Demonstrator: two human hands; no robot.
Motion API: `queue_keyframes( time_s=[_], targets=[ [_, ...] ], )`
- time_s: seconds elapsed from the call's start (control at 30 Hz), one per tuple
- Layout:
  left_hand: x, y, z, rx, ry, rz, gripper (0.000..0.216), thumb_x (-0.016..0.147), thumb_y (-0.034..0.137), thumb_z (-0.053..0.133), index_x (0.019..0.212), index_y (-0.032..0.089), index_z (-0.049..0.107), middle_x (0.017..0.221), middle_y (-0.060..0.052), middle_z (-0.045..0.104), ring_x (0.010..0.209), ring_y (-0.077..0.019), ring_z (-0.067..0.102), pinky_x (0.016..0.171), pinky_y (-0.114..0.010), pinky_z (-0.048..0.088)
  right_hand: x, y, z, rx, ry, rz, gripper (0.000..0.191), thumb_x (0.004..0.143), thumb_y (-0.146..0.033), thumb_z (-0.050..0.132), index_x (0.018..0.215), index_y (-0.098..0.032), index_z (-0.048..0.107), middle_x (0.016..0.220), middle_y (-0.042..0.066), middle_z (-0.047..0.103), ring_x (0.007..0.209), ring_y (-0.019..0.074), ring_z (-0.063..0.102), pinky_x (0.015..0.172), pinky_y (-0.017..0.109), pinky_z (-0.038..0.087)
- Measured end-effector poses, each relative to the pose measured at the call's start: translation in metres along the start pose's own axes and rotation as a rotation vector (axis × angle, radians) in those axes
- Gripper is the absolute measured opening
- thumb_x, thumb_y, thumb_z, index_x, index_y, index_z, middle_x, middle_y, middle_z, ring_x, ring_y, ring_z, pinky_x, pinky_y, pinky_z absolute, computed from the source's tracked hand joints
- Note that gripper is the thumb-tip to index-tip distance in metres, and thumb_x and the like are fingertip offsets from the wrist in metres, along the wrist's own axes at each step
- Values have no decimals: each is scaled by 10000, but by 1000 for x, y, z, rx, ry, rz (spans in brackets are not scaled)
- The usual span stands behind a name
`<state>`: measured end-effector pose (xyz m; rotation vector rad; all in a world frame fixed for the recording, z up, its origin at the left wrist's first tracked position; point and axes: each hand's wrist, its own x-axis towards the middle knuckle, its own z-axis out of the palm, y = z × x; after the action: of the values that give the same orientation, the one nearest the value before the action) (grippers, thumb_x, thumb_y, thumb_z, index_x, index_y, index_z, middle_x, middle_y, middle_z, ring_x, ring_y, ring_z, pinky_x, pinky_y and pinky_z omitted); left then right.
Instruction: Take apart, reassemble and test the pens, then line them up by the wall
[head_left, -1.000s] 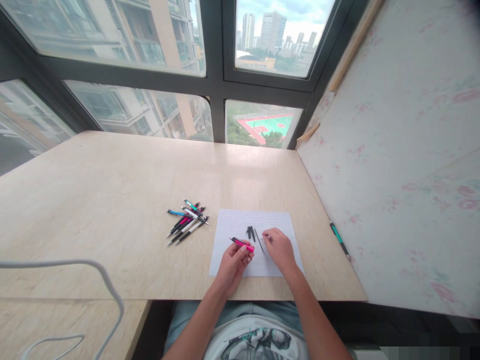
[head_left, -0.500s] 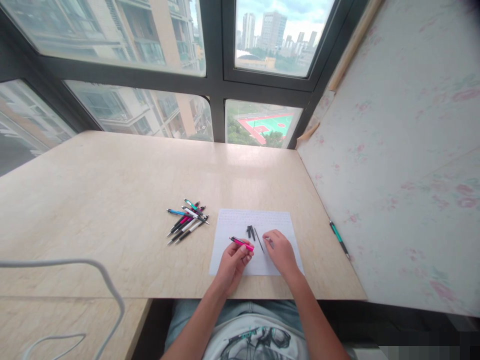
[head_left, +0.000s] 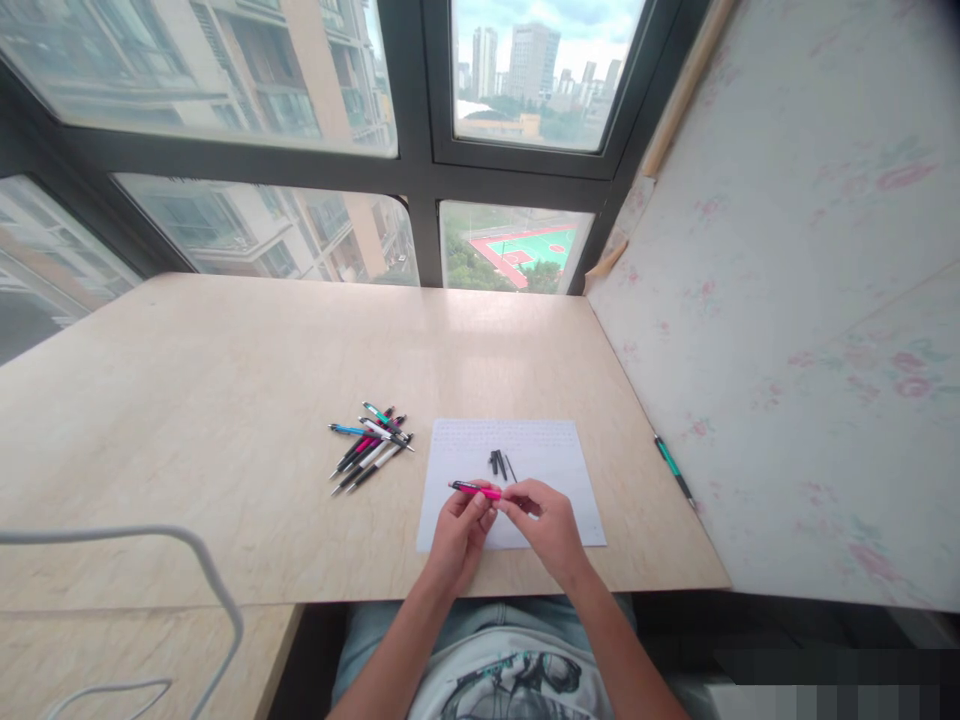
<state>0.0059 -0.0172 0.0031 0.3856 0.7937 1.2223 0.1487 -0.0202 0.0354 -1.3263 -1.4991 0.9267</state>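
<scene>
My left hand [head_left: 459, 540] is closed around a pink pen [head_left: 472, 488], which lies nearly level with its black clip end to the left. The fingertips of my right hand [head_left: 553, 525] pinch at the pen's right end; whether a small part sits between them is hidden. Just beyond my hands, small black pen parts [head_left: 496, 463] rest on a sheet of paper [head_left: 555, 455] with lines of writing near its top. Beside those parts lies a thin dark refill [head_left: 511, 467], its near end covered by my hands.
A pile of several pens [head_left: 371, 448] lies on the wooden table [head_left: 262, 400], left of the paper. One green and black pen [head_left: 673, 468] rests along the wall at the right. A grey cable [head_left: 202, 550] loops over the left side. Windows stand behind the table.
My right hand has moved left from beside the refill to the pink pen's end, and its fingers now touch it. The pen has turned more level. The whole view has shifted slightly.
</scene>
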Motion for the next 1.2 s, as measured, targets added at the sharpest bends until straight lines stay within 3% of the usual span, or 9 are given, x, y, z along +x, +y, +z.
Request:
queue_keyframes(
  time_s=[0.33,0.7,1.07,1.2],
  targets=[
    [4,2,-1,-51,-30,-32,258,739,278,779,924,126,683,756,-21,635,637,-70,575,593,-167,465,0,-11,-6,-24,-80,-100,155,865,-213,567,860,-211,721,843,40,714,770,160,649,658,251,528],
    [4,1,-3,-108,-54,-67,221,766,234,759,937,114,688,768,-20,638,651,-56,586,630,-141,481,-2,-10,-2,-76,-65,-166,184,897,-222,549,917,-228,732,846,49,706,763,167,638,629,263,518],
    [0,3,-1,-84,-88,-92,230,744,218,777,916,102,680,755,-36,654,636,-64,580,627,-152,489,-4,-8,-3,-123,15,-139,138,877,-196,551,863,-203,688,802,33,682,713,151,621,599,237,495],
    [0,4,-3,-143,-60,-97,233,744,199,776,931,103,676,822,-46,659,656,-59,586,645,-149,501,-1,5,-10,-282,30,-67,129,871,-181,538,850,-196,664,804,32,670,696,153,615,621,251,481]
  ],
)
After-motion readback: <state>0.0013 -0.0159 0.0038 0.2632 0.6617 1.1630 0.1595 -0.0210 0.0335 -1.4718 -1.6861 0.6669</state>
